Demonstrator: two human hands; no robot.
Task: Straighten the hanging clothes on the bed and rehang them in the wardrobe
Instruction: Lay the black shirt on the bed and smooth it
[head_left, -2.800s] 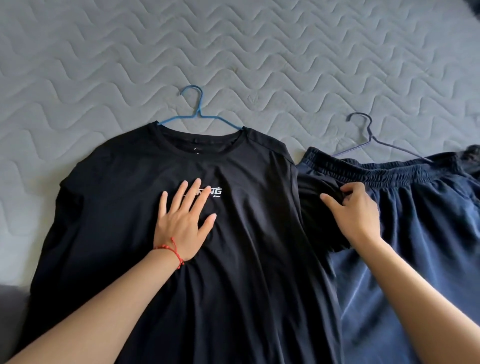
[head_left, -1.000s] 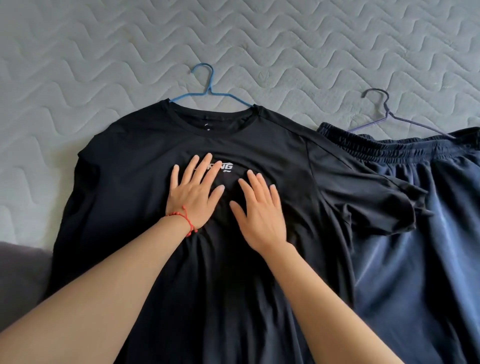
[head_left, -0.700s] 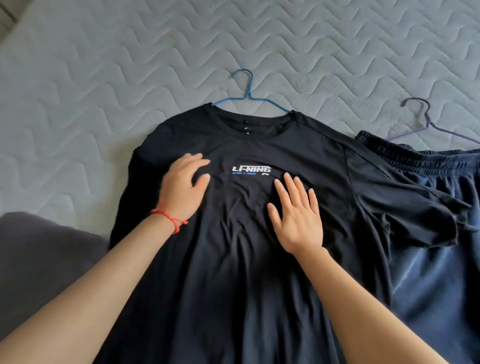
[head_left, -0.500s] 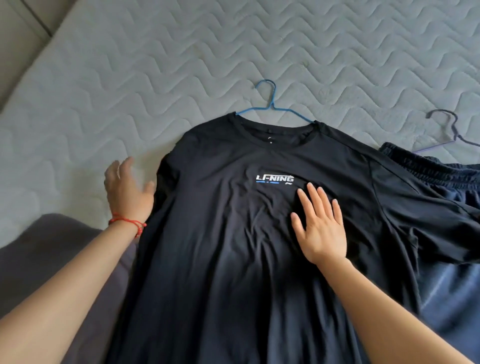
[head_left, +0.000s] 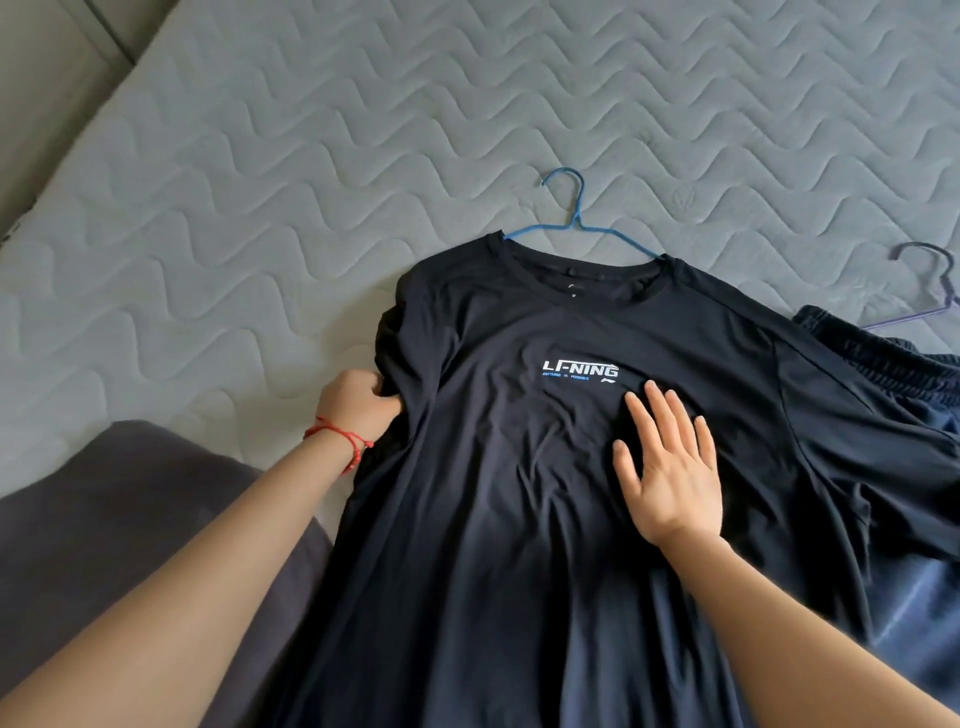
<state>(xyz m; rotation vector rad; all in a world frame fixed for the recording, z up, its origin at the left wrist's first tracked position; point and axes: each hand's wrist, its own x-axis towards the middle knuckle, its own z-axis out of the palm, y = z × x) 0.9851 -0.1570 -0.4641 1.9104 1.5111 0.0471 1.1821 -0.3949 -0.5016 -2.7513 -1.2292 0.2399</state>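
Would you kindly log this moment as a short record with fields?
surface: quilted grey mattress
shirt: black T-shirt lying flat on a blue hanger
left hand: left hand grips the bunched sleeve
right hand: right hand rests flat on the chest, fingers spread
beside: navy shorts on a purple hanger, partly under the shirt's other sleeve

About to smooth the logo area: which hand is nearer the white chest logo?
Right. The right hand lies flat on the shirt, fingertips just below the logo; the left hand grips the bunched sleeve off to the side.
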